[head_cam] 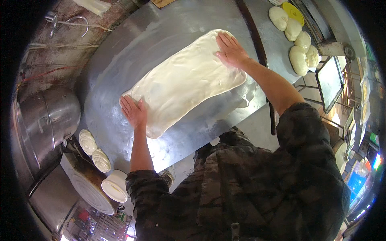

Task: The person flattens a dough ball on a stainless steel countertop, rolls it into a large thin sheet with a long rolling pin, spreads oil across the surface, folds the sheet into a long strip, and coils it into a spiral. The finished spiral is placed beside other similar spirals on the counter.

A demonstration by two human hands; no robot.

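A long flattened sheet of pale dough point(184, 78) lies slantwise across a smooth metal worktable point(117, 72). At its left end my left hand point(134, 111) presses flat near the edge, fingers slightly spread, gripping nothing. My right hand point(230, 49) rests palm down on the far right end of the sheet, the thumb held away from the fingers. The surface of the dough is slightly rippled, with a darker thin patch left of its middle. A dark rod point(254, 36) lies across the table just right of the sheet, passing under my right forearm.
Several dough balls point(292, 30) sit at the table's right end beside a yellow lid point(293, 13). Two coiled dough pieces point(93, 150) lie at the left edge, near a large steel pot point(57, 117) and a white tub point(115, 186). A baking tray point(330, 84) stands on a rack at right.
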